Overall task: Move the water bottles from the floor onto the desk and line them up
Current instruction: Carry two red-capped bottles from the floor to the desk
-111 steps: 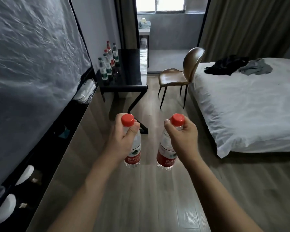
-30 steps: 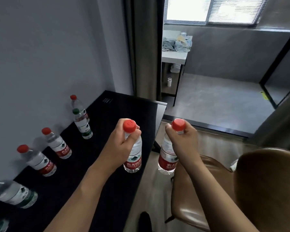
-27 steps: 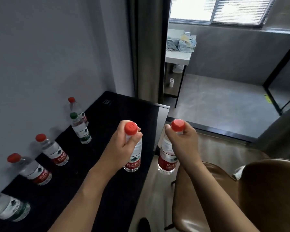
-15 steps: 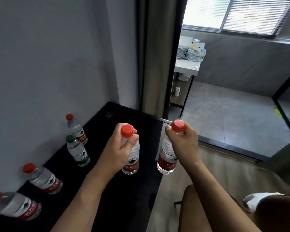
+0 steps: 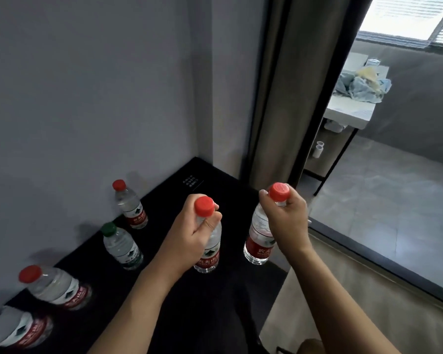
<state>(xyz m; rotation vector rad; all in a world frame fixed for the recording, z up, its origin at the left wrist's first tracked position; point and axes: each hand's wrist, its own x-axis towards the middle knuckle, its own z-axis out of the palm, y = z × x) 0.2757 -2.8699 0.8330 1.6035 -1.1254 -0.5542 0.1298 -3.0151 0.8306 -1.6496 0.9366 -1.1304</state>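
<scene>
Both hands' fingers [image 5: 208, 224] grip clear, water-filled bottles [image 5: 258, 241] above desk [image 5: 215, 302].

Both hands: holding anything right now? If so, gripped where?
Yes. The left hand grips a red-capped bottle at the neck, just under its cap. The right hand grips another red-capped bottle the same way, at the neck.
</scene>
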